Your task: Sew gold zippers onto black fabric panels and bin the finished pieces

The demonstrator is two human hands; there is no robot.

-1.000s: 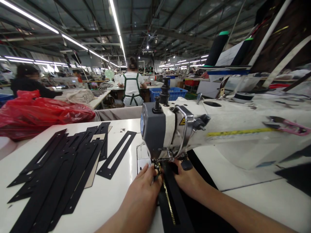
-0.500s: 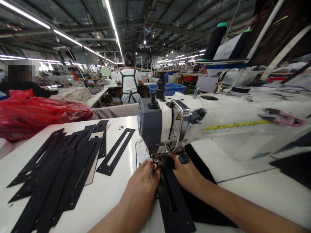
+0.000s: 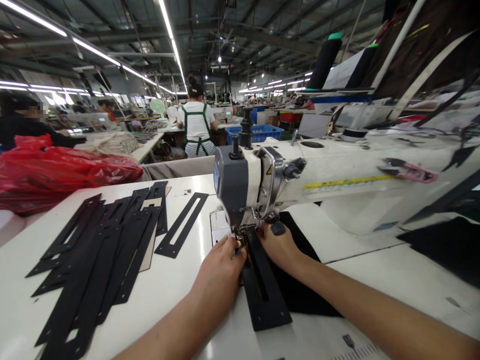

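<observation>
Under the head of a sewing machine (image 3: 234, 175) lies a black slotted strip (image 3: 268, 312), with a gold-toothed zipper (image 3: 258, 282) showing in its slot. My left hand (image 3: 221, 267) is closed at the strip's left edge by the needle area, fingers curled and a small dark metallic thing glinting between them. On the other side my right hand (image 3: 279, 245) grips the strip's right edge; the machine's black knob hides part of its fingers. Black fabric (image 3: 300, 285) spreads beneath the strip and my right forearm. The needle itself cannot be made out.
Several black slotted strips (image 3: 97, 260) are piled on the table's left, and a single strip (image 3: 182, 225) lies closer to the machine. A red plastic bag (image 3: 67, 167) sits beyond the table edge. Pink-handled snips (image 3: 408, 170) rest on the machine arm. A co-worker (image 3: 197, 122) stands ahead.
The view has shifted slightly, and the strip's near end appears farther forward, nearer the machine head. Both hands keep their places beside it. Ruler marks now show at the table's front.
</observation>
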